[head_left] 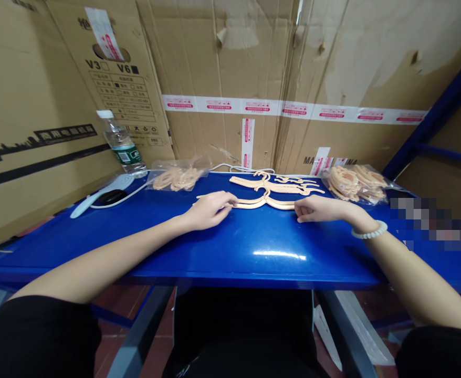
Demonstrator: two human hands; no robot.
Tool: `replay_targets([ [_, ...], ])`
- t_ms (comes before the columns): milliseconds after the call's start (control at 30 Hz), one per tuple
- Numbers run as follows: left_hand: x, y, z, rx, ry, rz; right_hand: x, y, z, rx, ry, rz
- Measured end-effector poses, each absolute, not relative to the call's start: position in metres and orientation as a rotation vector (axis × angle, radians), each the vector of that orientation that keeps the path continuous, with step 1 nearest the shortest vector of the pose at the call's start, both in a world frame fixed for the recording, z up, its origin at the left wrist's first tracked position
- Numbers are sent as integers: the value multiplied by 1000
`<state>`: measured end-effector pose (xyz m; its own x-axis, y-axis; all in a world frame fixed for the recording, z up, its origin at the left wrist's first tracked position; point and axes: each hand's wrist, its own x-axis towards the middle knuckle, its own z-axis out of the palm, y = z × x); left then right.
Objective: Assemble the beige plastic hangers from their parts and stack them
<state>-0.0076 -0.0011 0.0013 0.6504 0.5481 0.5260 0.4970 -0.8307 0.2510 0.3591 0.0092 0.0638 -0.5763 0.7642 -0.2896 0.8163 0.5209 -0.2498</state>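
Note:
Beige, rope-like strips lie in a hanger-like shape, with a curled hook at the middle, on the blue table (222,252). My left hand (210,210) rests at the left arm of the nearest beige strip (250,205), its fingers bent down onto it. At the other end my right hand (313,209), with a pale bead bracelet (370,231) on the wrist, has its fingers curled around the strip's right end. Just behind lie another beige hooked piece (283,187) and thin squiggly bits (291,179). My fingertips partly hide both strip ends.
Clear bags of beige coils stand at the back left (179,177) and back right (352,184). A water bottle (124,147), a pale blue brush-like item (104,194) and a black object (112,197) are on the left. Cardboard (222,68) walls the back; a white cable (250,169) runs along it.

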Motion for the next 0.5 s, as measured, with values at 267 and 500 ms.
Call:
replay_targets([
  [267, -51, 38, 16, 2658, 1175, 787, 359, 8, 65, 1361, 2607, -543],
  [500, -58, 46, 12, 2821, 1045, 498, 359, 8, 66, 1346, 2617, -525],
])
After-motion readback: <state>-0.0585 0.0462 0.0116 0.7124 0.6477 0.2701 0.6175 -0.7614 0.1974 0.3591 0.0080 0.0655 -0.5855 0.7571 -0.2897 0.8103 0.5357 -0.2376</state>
